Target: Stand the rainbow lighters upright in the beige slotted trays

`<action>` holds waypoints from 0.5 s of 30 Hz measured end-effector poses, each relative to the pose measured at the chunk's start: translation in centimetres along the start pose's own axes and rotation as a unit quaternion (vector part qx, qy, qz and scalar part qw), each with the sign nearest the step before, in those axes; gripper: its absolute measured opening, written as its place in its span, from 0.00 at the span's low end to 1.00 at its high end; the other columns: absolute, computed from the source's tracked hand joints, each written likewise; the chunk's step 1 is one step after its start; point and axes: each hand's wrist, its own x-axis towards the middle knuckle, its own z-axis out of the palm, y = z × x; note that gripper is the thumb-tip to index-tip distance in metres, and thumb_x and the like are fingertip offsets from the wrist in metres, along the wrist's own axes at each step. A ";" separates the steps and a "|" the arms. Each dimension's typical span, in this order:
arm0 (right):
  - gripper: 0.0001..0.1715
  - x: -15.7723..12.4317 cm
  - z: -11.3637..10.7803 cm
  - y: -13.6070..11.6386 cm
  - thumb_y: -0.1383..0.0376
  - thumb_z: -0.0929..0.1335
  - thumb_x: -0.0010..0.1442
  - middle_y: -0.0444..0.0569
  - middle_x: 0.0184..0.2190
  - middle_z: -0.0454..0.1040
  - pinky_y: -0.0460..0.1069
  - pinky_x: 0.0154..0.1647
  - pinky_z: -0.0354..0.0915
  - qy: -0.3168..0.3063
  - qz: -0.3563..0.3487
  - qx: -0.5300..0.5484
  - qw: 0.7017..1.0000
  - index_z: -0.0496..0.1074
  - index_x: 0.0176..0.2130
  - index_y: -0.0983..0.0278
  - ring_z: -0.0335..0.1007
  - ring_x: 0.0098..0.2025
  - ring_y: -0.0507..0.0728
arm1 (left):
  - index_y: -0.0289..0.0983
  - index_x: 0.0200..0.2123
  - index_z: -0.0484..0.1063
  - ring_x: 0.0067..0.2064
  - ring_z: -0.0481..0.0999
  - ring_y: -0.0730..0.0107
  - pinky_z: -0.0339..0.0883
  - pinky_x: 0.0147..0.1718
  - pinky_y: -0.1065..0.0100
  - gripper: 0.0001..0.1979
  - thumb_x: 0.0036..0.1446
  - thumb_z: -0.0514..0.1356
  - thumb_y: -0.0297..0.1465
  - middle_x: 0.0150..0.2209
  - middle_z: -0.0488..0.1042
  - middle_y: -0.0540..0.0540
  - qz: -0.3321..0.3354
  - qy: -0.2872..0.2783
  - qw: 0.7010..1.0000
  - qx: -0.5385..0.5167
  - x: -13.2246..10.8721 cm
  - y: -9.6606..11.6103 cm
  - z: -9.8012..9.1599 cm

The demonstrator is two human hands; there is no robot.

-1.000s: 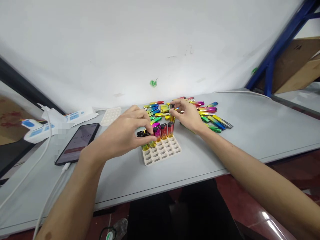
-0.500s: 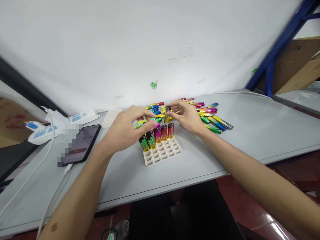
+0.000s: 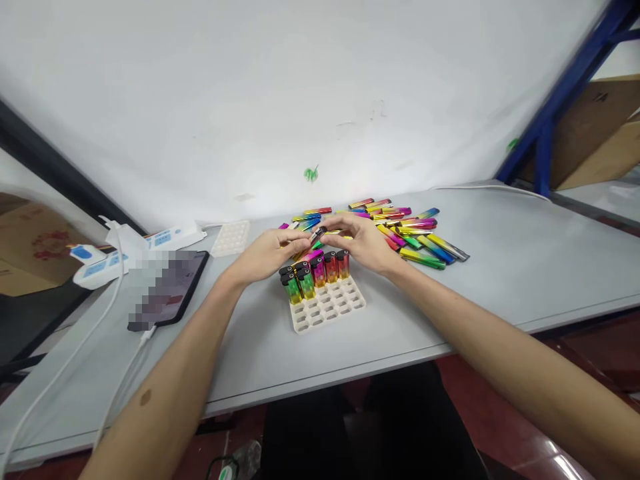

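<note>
A cream slotted tray (image 3: 330, 310) lies on the grey table (image 3: 500, 267) with several colourful lighters (image 3: 316, 272) standing upright in its far row. Behind it spreads a pile of loose lighters (image 3: 415, 237) lying flat. My left hand (image 3: 265, 257) and my right hand (image 3: 365, 243) meet just above the tray's far edge, fingers pinched together on one lighter (image 3: 318, 234) held between them, tilted with its black cap up.
A phone (image 3: 167, 290) on a white cable lies to the left, near a white power strip (image 3: 100, 267). A second cream tray (image 3: 231, 238) sits behind. A blue rack post (image 3: 550, 113) and cardboard boxes (image 3: 595, 133) stand at the right.
My left hand rose off the tray's left lighters and moved right to meet the right hand. The lighter in the right hand came left, down and tilted. The view shifted slightly.
</note>
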 end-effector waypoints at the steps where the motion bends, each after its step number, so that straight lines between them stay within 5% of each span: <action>1: 0.12 0.0 -0.1 0.1 0.59 0.71 0.59 0.47 0.45 0.78 0.56 0.50 0.69 0.006 -0.002 -0.022 1.000 0.76 0.43 0.58 0.75 0.46 0.57 | 0.36 0.33 0.73 0.33 0.68 0.71 0.61 0.34 0.69 0.16 0.61 0.57 0.43 0.32 0.72 0.49 -0.007 0.005 1.000 -0.017 0.0 -0.2 0.0; 4: 0.12 -0.1 -0.6 0.4 0.60 0.67 0.63 0.48 0.44 0.79 0.57 0.49 0.68 0.048 0.002 -0.141 0.989 0.76 0.45 0.58 0.74 0.44 0.58 | 0.38 0.39 0.68 0.35 0.73 0.70 0.65 0.36 0.68 0.13 0.58 0.61 0.41 0.35 0.74 0.48 -0.035 0.043 0.995 -0.084 -0.1 -0.9 0.1; 8: 0.12 -0.3 -2.3 0.7 0.62 0.64 0.65 0.50 0.41 0.79 0.57 0.49 0.63 0.104 0.014 -0.360 0.927 0.76 0.43 0.61 0.69 0.46 0.62 | 0.42 0.40 0.56 0.26 0.71 0.75 0.65 0.29 0.70 0.14 0.59 0.60 0.37 0.27 0.71 0.55 -0.069 0.091 0.982 -0.152 -0.3 -1.7 0.3; 11: 0.13 -0.6 -3.4 1.0 0.64 0.63 0.65 0.53 0.41 0.78 0.57 0.49 0.61 0.069 0.050 -0.467 0.880 0.76 0.41 0.64 0.66 0.47 0.64 | 0.43 0.38 0.56 0.17 0.56 0.80 0.53 0.18 0.76 0.14 0.57 0.61 0.36 0.19 0.59 0.61 -0.106 0.135 0.964 -0.205 -0.4 -2.1 0.6; 15: 0.13 -0.9 -3.7 1.5 0.63 0.62 0.64 0.56 0.40 0.76 0.58 0.50 0.58 -0.021 0.096 -0.544 0.833 0.76 0.37 0.63 0.65 0.46 0.64 | 0.39 0.27 0.60 0.15 0.46 0.81 0.43 0.14 0.75 0.22 0.59 0.53 0.52 0.16 0.49 0.59 -0.118 0.182 0.934 -0.285 -0.2 -2.5 0.7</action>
